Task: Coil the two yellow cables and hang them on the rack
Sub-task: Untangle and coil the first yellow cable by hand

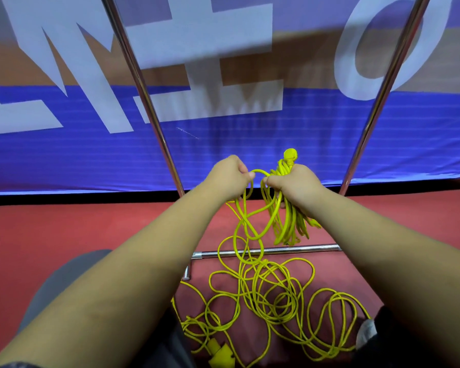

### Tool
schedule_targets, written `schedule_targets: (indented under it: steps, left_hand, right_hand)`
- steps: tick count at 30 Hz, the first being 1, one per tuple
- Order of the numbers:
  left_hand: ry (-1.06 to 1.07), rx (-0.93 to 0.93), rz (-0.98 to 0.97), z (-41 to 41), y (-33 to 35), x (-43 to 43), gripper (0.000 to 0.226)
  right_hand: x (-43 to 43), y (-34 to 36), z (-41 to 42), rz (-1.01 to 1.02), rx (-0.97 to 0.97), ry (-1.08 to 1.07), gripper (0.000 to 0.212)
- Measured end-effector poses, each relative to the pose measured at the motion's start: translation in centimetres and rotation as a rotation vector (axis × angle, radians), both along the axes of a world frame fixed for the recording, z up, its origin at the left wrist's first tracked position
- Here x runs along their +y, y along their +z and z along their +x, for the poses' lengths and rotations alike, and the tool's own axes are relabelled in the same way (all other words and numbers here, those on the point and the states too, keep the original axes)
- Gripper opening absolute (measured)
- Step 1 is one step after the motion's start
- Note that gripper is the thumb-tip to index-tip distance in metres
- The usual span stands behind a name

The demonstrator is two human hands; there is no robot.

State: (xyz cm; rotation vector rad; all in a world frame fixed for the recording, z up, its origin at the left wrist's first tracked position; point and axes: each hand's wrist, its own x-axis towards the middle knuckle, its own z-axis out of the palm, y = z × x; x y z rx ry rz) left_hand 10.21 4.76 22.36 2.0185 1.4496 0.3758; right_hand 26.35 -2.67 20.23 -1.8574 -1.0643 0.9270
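My right hand grips a bundle of yellow cable loops that hang below it, and a yellow plug sticks up above the fist. My left hand pinches a strand of the same cable just left of the bundle. From both hands the cable drops to a loose yellow tangle on the red floor. A yellow socket end lies at the bottom of the view. The chrome rack rises right behind my hands.
The rack's two slanted chrome uprights frame my hands, the right one leaning outward, and a low chrome crossbar runs under the bundle. A blue banner with white letters hangs behind. Red carpet covers the floor. My grey-clad knee is at lower left.
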Motion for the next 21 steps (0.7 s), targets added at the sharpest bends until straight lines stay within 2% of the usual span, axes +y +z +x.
schedule_targets:
  steps: [2, 5, 8, 10, 14, 16, 18, 19, 21]
  left_hand:
    - [-0.034, -0.251, -0.148, -0.4, 1.3, -0.1, 0.019]
    - [-0.147, -0.583, -0.271, -1.6, 3.9, -0.3, 0.024]
    - [-0.306, -0.772, -0.337, -3.0, 5.9, -1.1, 0.028]
    - [-0.34, -0.904, -0.38, -3.5, 6.6, -1.7, 0.029]
    - [-0.355, -1.131, -0.521, -4.0, 7.2, -1.8, 0.034]
    - [-0.316, -1.157, -0.532, -4.3, 7.3, -1.4, 0.035]
    - [-0.151, -1.084, -0.451, -4.7, 7.2, -0.5, 0.034]
    - [-0.029, -0.968, -0.358, -4.9, 6.9, 0.2, 0.033]
    - [0.191, -0.533, -0.118, -5.6, 6.2, 1.5, 0.03]
  right_hand:
    - [0.0, -0.5, 0.3, -0.032, 0.028, -0.038, 0.024]
    - [-0.1, -0.9, 0.7, -0.084, 0.025, -0.067, 0.021]
    - [-0.1, -0.9, 1.1, -0.106, 0.046, -0.05, 0.016]
    - [-0.1, -1.0, 1.1, -0.096, 0.067, -0.002, 0.015]
    - [-0.2, -1.0, 0.3, -0.019, 0.105, 0.033, 0.035]
    - [-0.3, -0.7, -0.1, 0.003, 0.082, 0.004, 0.031]
    - [-0.2, -0.4, -0.4, 0.031, 0.071, -0.041, 0.025]
    - [-0.2, -0.2, -0.4, 0.046, 0.065, -0.064, 0.023]
    - [-0.1, 0.0, -0.4, 0.064, 0.023, -0.107, 0.018]
